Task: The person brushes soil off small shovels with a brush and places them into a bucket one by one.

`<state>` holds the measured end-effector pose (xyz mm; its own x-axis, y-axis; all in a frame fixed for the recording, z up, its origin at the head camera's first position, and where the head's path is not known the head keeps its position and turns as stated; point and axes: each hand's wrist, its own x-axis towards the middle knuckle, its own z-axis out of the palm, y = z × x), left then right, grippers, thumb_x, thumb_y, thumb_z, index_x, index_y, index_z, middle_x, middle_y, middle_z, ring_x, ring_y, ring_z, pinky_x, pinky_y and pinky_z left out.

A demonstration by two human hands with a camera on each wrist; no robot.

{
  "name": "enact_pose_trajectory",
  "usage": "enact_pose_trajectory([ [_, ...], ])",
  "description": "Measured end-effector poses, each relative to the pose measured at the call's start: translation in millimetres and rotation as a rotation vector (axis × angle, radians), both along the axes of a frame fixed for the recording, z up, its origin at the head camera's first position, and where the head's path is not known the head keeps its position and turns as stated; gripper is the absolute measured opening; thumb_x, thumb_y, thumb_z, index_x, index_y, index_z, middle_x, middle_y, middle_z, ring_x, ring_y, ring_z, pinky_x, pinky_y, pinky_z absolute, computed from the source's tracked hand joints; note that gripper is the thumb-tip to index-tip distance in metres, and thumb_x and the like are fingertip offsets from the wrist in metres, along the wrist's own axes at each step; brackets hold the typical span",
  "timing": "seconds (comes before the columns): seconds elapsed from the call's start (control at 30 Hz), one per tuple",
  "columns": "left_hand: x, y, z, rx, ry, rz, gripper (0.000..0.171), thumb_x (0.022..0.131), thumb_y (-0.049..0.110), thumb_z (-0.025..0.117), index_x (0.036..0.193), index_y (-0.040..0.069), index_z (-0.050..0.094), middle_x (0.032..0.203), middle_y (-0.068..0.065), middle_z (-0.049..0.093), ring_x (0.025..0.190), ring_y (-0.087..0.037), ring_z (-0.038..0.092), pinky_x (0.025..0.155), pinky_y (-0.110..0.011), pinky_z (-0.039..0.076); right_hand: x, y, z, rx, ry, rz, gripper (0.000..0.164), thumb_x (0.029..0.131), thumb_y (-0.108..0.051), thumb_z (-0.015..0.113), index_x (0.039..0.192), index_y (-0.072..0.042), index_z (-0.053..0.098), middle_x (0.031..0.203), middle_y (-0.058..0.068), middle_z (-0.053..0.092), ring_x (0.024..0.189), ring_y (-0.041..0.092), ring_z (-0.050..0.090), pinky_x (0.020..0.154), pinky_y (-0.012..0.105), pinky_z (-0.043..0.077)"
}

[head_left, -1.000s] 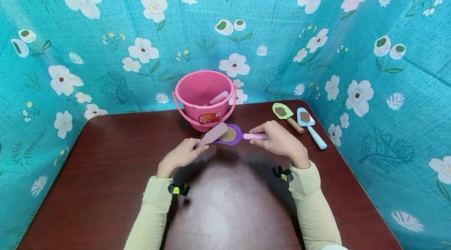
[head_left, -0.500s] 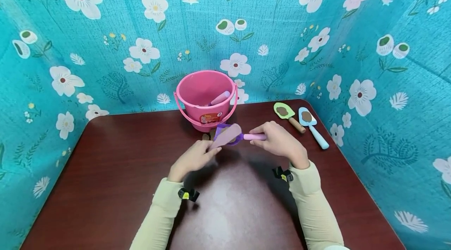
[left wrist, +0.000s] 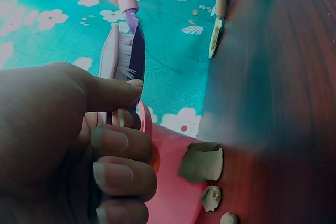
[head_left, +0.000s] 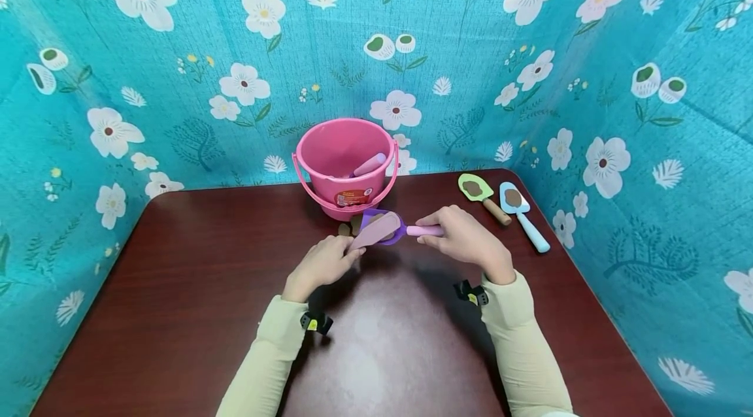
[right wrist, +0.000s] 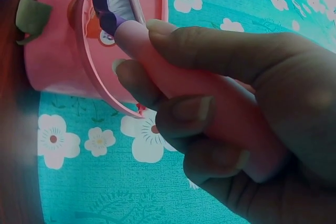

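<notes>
My left hand (head_left: 320, 266) grips a brush (head_left: 374, 231) with a mauve back. Its white bristles (left wrist: 126, 51) rest against the inner face of a purple toy shovel (head_left: 370, 214), as the left wrist view shows. My right hand (head_left: 467, 244) holds the shovel by its pink handle (right wrist: 194, 85), thumb and fingers curled around it. A brown patch on the blade is mostly covered by the brush. Both tools are held above the table, in front of the pink bucket (head_left: 322, 187).
A lilac handle (head_left: 369, 164) sticks up inside the bucket. Brown, crumpled pieces (left wrist: 201, 163) lie at its base. On the right of the dark red table (head_left: 194, 312) lie a green trowel (head_left: 480, 186) and a light blue trowel (head_left: 531, 231), each with a brown patch. Flowered cloth hangs behind.
My left hand has shifted right, bringing the brush further over the shovel blade, then slightly back. More of the brown pieces beside the bucket show now. My right hand has stayed nearly still.
</notes>
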<state>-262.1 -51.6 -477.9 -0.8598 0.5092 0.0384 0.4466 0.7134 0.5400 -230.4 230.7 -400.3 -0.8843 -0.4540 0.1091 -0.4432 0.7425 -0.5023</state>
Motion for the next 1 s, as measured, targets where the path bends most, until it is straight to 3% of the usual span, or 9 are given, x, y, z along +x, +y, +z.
enact_pose_trajectory([
  [0.23,2.4,-5,2.8,-0.015,-0.034,0.007,0.027,0.091,0.041,0.056,0.073,0.021,0.052,0.061,0.002,0.049,0.052,-0.011,0.046,0.047,-0.028,0.039,2.2,3,-0.3,-0.021,-0.031,0.003,0.023,0.082,-0.046,0.065,0.096,-0.029,0.072,0.051,-0.013,0.054,0.042,0.007,0.041,0.045,0.026,0.039],
  [0.43,-1.0,-11,6.7,-0.022,-0.034,0.034,0.026,0.089,0.041,0.059,0.074,0.020,0.053,0.059,0.000,0.048,0.051,-0.013,0.046,0.046,-0.029,0.039,1.6,3,1.5,-0.033,-0.034,0.006,0.031,0.081,-0.049,0.064,0.100,-0.025,0.073,0.053,-0.014,0.056,0.044,0.009,0.044,0.046,0.026,0.041],
  [0.67,-3.1,-18,10.6,-0.046,-0.047,0.064,0.028,0.089,0.043,0.058,0.073,0.020,0.054,0.058,0.000,0.047,0.051,-0.013,0.045,0.046,-0.028,0.038,1.6,4,3.7,-0.055,-0.057,0.015,0.034,0.081,-0.044,0.067,0.106,-0.020,0.071,0.058,-0.014,0.059,0.042,0.009,0.043,0.047,0.026,0.041],
  [0.87,-2.9,-22,12.2,-0.044,-0.066,0.083,0.025,0.089,0.040,0.059,0.076,0.019,0.055,0.058,-0.001,0.047,0.051,-0.014,0.045,0.046,-0.029,0.038,0.8,4,2.5,-0.049,-0.063,0.019,0.033,0.082,-0.045,0.066,0.105,-0.022,0.072,0.056,-0.013,0.058,0.043,0.008,0.042,0.047,0.026,0.042],
  [1.0,-3.7,-25,13.6,-0.050,-0.052,0.098,0.027,0.089,0.040,0.059,0.074,0.018,0.054,0.058,-0.001,0.047,0.051,-0.014,0.046,0.047,-0.029,0.038,0.9,5,1.8,-0.058,-0.072,0.009,0.032,0.082,-0.040,0.069,0.107,-0.021,0.071,0.061,-0.015,0.062,0.045,0.009,0.047,0.049,0.027,0.045],
])
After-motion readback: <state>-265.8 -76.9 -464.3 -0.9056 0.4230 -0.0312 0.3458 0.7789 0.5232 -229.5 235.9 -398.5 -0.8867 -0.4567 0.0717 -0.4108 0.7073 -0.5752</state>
